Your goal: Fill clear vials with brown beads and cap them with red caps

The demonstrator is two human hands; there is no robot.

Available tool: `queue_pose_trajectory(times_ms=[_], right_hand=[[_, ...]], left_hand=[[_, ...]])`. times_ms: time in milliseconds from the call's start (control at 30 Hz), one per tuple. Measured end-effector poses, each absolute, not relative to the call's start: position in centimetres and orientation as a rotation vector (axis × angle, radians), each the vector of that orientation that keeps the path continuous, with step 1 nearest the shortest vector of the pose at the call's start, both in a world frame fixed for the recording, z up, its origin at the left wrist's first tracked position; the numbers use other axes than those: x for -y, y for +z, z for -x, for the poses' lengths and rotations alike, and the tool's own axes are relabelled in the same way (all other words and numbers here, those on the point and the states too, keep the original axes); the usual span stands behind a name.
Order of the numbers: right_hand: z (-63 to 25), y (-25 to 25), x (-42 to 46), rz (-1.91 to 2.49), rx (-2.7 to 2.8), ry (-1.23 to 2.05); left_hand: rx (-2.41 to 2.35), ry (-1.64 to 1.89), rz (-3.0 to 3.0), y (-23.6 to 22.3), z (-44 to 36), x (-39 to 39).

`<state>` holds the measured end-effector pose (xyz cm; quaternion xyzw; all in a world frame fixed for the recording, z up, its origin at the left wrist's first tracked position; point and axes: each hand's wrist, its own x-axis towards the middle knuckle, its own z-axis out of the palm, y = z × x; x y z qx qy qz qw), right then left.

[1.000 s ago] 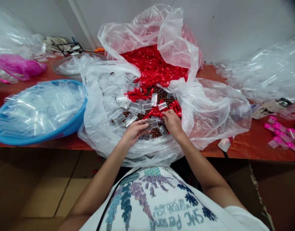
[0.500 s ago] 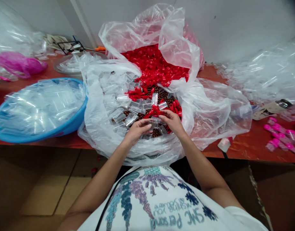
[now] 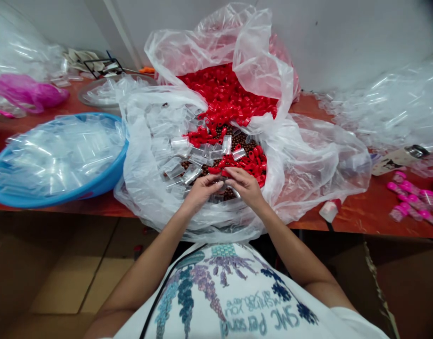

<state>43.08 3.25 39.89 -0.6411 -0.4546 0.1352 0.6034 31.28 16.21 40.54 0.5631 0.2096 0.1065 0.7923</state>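
Note:
My left hand (image 3: 203,190) is closed, its thumb and fingers pinching a small clear plastic container (image 3: 223,185) that the fingers partly cover. Against it, the fingertips of my right hand (image 3: 247,187) pinch a red plastic cap (image 3: 224,173), mostly hidden by the fingers. Both hands meet over an opened white plastic bag (image 3: 142,155). Inside it lie brown beads (image 3: 242,140), loose red caps (image 3: 249,162) and clear containers (image 3: 192,174) in a mixed heap.
Behind stands a bag heaped with red caps (image 3: 226,89). A blue basin (image 3: 106,181) of clear plastic pieces is at the left. Pink-capped tubes (image 3: 414,197), a patterned bottle (image 3: 396,160) and a big clear bag (image 3: 386,108) lie right on the red-brown table (image 3: 364,216).
My right hand has moved left and slightly down from the loose red caps, bringing its fingertips against those of my left hand. My left hand has barely moved.

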Motion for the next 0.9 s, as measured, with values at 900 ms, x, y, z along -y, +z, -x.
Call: queue_pose_trajectory(times_ms=[900], right_hand=[[-41.0, 38.1, -2.1, 1.527, 1.114, 0.169]], left_hand=[[-0.429, 0.195, -1.3, 39.5, -30.5, -16.1]])
